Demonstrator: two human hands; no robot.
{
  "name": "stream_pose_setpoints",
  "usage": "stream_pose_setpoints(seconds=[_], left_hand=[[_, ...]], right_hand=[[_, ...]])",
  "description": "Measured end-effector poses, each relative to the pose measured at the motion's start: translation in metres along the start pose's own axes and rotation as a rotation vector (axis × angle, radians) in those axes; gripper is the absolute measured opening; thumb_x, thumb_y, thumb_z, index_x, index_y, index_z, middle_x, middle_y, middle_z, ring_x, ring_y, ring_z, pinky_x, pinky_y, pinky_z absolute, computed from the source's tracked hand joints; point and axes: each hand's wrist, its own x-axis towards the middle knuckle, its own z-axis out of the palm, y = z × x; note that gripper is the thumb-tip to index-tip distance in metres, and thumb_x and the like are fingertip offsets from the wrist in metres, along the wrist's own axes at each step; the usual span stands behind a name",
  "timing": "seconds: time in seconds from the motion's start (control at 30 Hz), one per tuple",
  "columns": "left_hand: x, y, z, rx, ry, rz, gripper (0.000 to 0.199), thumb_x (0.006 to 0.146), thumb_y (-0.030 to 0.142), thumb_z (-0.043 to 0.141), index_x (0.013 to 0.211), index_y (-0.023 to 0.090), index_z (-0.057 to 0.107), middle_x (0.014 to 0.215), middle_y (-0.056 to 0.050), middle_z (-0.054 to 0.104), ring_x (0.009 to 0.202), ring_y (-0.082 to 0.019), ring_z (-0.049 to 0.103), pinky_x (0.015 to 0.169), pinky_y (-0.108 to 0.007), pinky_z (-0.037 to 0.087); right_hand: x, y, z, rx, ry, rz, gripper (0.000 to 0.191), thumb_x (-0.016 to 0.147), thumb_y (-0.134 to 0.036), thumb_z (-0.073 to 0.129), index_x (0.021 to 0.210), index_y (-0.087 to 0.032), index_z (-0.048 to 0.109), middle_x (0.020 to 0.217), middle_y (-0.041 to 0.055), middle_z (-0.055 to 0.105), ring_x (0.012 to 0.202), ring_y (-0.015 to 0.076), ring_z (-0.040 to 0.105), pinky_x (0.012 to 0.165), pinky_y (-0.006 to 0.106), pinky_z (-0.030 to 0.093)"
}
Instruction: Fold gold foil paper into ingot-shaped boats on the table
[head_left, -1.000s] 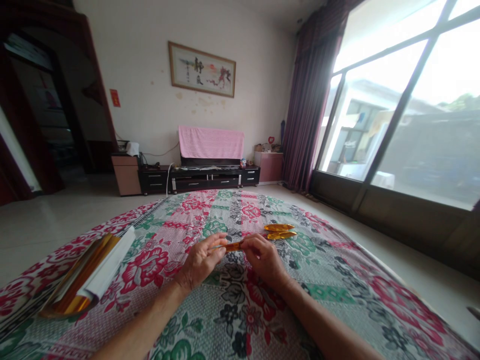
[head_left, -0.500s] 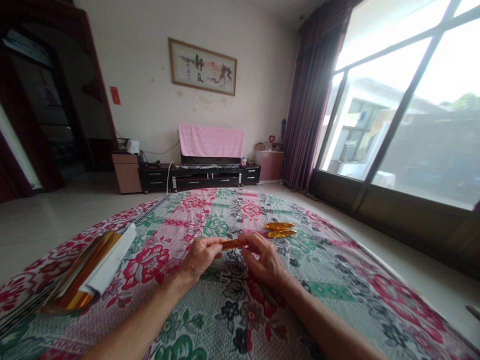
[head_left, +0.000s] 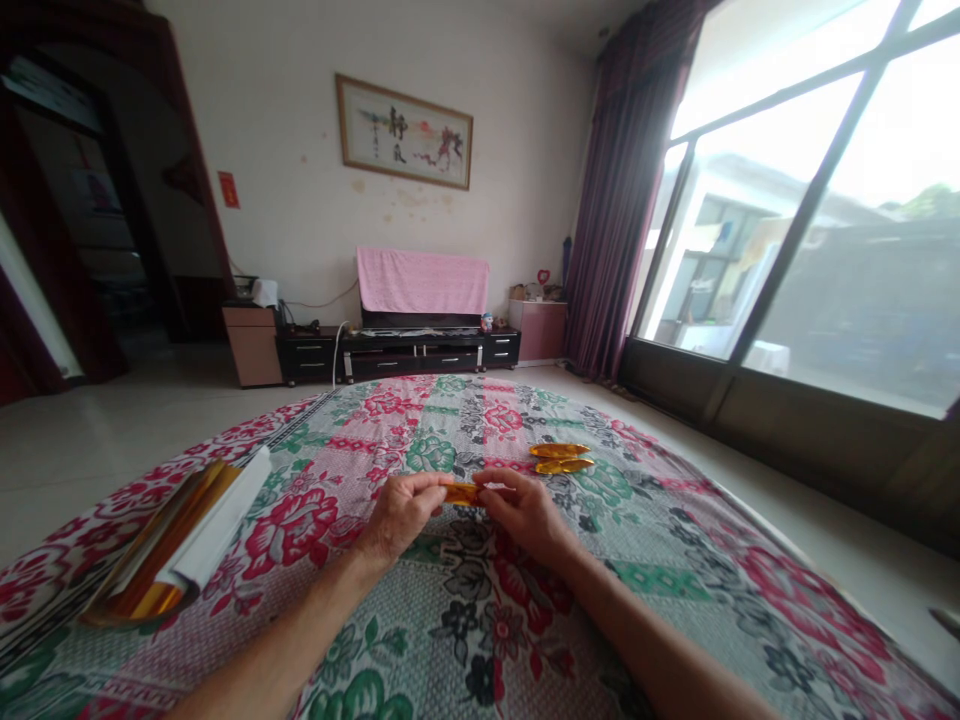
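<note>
Gold foil piece (head_left: 463, 494) is positioned between the two hands, over the floral cloth (head_left: 660, 585); whether its underside contacts the cloth cannot be determined. Its long axis runs roughly left to right. Left hand (head_left: 406, 512): thumb and fingers are closed on the left end of the piece. Right hand (head_left: 529, 512): thumb and fingers pinch the right end and partly cover it. A short glossy section is exposed between the hands.

Two pointed pieces, the far foil piece (head_left: 559, 451) and the near foil piece (head_left: 564, 466), lie side by side on the cloth, beyond the right hand and apart from it. At the left side of the cloth, gold sheets (head_left: 214, 485) lie obliquely beside a white sheet (head_left: 225, 515). Beyond the cloth stands a low black cabinet (head_left: 412, 367); a pink cover (head_left: 422, 280) hangs above it, below a framed picture (head_left: 405, 132).
</note>
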Motion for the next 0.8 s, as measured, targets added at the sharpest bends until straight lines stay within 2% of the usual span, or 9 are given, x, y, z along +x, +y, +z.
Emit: stream_pose_setpoints(seconds=[0.1, 0.3, 0.37, 0.53, 0.67, 0.8], left_hand=[[-0.001, 0.004, 0.001, -0.019, -0.003, -0.015, 0.033, 0.069, 0.032, 0.057, 0.093, 0.014, 0.070, 0.066, -0.003, 0.068, 0.071, -0.018, 0.063, 0.062, -0.026, 0.049], [-0.004, 0.008, 0.002, -0.020, -0.021, 0.015, 0.031, 0.068, 0.028, 0.055, 0.092, 0.016, 0.070, 0.104, -0.006, 0.067, 0.074, -0.016, 0.063, 0.061, -0.024, 0.049], [-0.004, 0.007, 0.002, 0.001, -0.028, 0.031, 0.033, 0.068, 0.026, 0.054, 0.096, 0.016, 0.069, 0.101, -0.005, 0.067, 0.072, -0.016, 0.062, 0.059, -0.024, 0.049], [-0.003, 0.003, 0.001, 0.042, -0.074, -0.001, 0.037, 0.068, 0.024, 0.052, 0.100, 0.015, 0.068, 0.076, -0.003, 0.070, 0.065, -0.016, 0.061, 0.058, -0.024, 0.048], [-0.001, -0.003, 0.002, 0.027, -0.070, 0.045, 0.034, 0.069, 0.024, 0.052, 0.096, 0.015, 0.069, 0.077, -0.003, 0.070, 0.073, -0.018, 0.063, 0.061, -0.025, 0.048], [0.000, -0.004, 0.003, -0.016, -0.055, 0.022, 0.033, 0.068, 0.023, 0.053, 0.096, 0.015, 0.069, 0.076, -0.003, 0.070, 0.078, -0.019, 0.063, 0.065, -0.026, 0.049]], right_hand=[[0.000, -0.003, -0.001, 0.028, 0.009, 0.021, 0.026, 0.076, -0.030, 0.055, 0.096, -0.016, 0.064, 0.058, -0.0017, 0.061, 0.047, 0.0087, 0.049, 0.044, 0.019, 0.036], [0.002, 0.000, 0.000, 0.070, 0.077, 0.008, 0.022, 0.074, -0.028, 0.056, 0.090, -0.016, 0.066, 0.063, -0.0005, 0.062, 0.051, 0.0094, 0.051, 0.048, 0.020, 0.040], [0.002, 0.000, 0.000, 0.058, 0.075, 0.010, 0.021, 0.075, -0.028, 0.055, 0.088, -0.016, 0.067, 0.062, -0.0005, 0.062, 0.051, 0.0095, 0.051, 0.048, 0.021, 0.040], [0.001, -0.002, -0.001, -0.008, 0.093, -0.021, 0.021, 0.075, -0.028, 0.055, 0.087, -0.017, 0.069, 0.063, -0.0006, 0.063, 0.051, 0.0096, 0.051, 0.049, 0.021, 0.041], [0.002, 0.000, -0.002, -0.040, 0.113, -0.017, 0.024, 0.073, -0.027, 0.056, 0.090, -0.016, 0.069, 0.071, 0.0012, 0.067, 0.055, 0.0104, 0.053, 0.053, 0.022, 0.043], [0.005, 0.003, -0.001, 0.041, 0.106, 0.075, 0.025, 0.070, -0.026, 0.059, 0.090, -0.016, 0.069, 0.071, 0.0008, 0.067, 0.054, 0.0099, 0.053, 0.053, 0.022, 0.043]])
